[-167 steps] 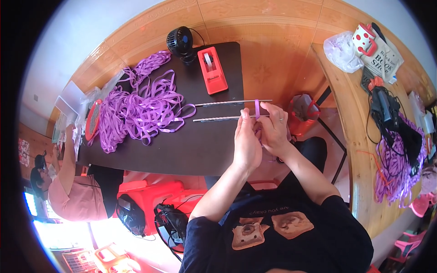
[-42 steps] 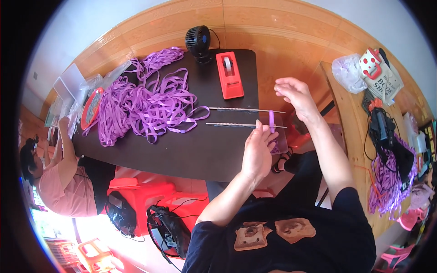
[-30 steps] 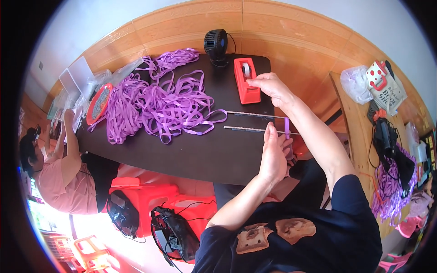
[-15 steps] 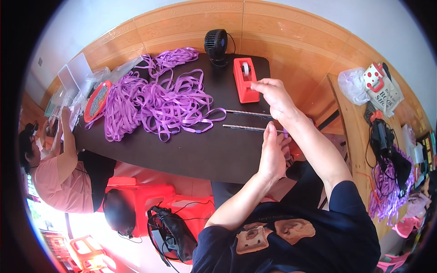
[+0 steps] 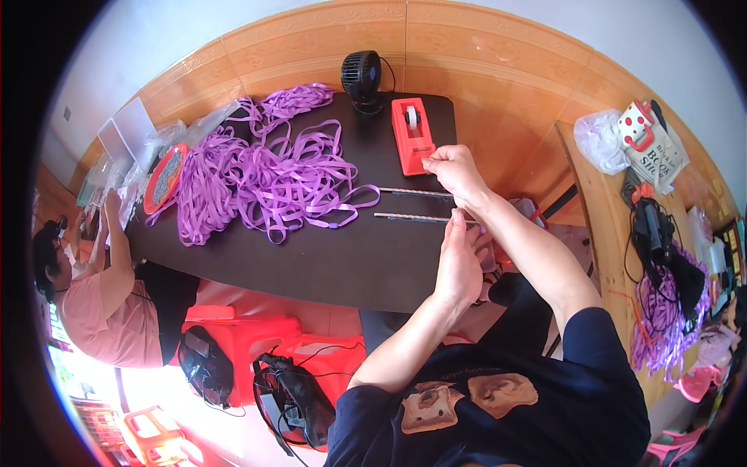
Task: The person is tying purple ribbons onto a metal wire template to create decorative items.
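My right hand [image 5: 459, 173] reaches to the red tape dispenser [image 5: 411, 138], its thumb and forefinger pinched at the dispenser's near end. Any strip between the fingertips is too small to make out. The dispenser holds a white-cored tape roll [image 5: 412, 117]. Below, my left hand [image 5: 459, 268] is upright at the table's right edge, thumb up and fingers curled; what they hold is hidden. Two thin twisted rods [image 5: 408, 216] stick out over the tabletop, the nearer one ending by my left thumb. A large tangle of purple lanyards [image 5: 296, 179] lies left of them.
A small black fan [image 5: 362, 78] stands behind the dispenser on the dark table [image 5: 311, 272]. At the left, a person in a pink top [image 5: 109, 319] works beside a red tray [image 5: 165, 179] of small metal parts. Red stools [image 5: 311, 335] hold black bags. A wooden table [image 5: 615, 311] stands right.
My right hand's fingertips have come slightly down and left along the dispenser's near end. The left hand stays nearly in place. The whole view has shifted a little.
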Tool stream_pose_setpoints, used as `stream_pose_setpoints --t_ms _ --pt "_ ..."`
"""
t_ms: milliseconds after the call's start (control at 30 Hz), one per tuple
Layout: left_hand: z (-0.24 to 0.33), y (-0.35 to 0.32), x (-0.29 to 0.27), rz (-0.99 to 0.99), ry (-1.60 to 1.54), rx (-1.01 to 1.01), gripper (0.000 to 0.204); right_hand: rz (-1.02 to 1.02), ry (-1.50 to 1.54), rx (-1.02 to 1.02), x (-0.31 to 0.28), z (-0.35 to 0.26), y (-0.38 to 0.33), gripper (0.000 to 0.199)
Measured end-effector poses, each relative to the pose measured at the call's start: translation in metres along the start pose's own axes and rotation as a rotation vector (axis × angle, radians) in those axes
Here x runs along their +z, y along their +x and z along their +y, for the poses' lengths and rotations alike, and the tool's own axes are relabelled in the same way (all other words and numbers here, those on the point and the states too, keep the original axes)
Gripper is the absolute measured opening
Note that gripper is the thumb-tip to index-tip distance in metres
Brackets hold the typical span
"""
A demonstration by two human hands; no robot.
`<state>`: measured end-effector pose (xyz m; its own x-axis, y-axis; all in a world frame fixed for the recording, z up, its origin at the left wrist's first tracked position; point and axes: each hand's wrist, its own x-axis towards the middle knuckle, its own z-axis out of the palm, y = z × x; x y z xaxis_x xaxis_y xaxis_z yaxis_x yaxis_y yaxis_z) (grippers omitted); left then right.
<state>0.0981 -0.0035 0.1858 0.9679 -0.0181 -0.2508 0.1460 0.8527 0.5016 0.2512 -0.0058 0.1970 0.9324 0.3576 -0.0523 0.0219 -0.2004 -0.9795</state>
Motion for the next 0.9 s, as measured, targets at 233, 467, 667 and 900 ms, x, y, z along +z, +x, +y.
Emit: stream_pose_setpoints --t_ms 233,467,667,900 --pt "0.001 -0.003 0.002 0.017 0.009 -0.012 0.071 -0.095 -0.095 -0.066 -0.041 0.014 0.013 0.01" --pt "0.004 -0.005 0.003 0.015 0.046 -0.003 0.07 -0.569 -0.164 0.006 -0.124 -0.012 -0.03 0.013" --pt "0.004 -0.006 0.005 0.011 0.045 0.004 0.069 -0.805 -0.573 -0.194 -0.133 0.0 -0.032 0.017" --pt "0.003 -0.007 0.006 0.006 0.053 0.005 0.071 -0.825 -0.594 -0.214 -0.128 0.014 -0.025 0.016"
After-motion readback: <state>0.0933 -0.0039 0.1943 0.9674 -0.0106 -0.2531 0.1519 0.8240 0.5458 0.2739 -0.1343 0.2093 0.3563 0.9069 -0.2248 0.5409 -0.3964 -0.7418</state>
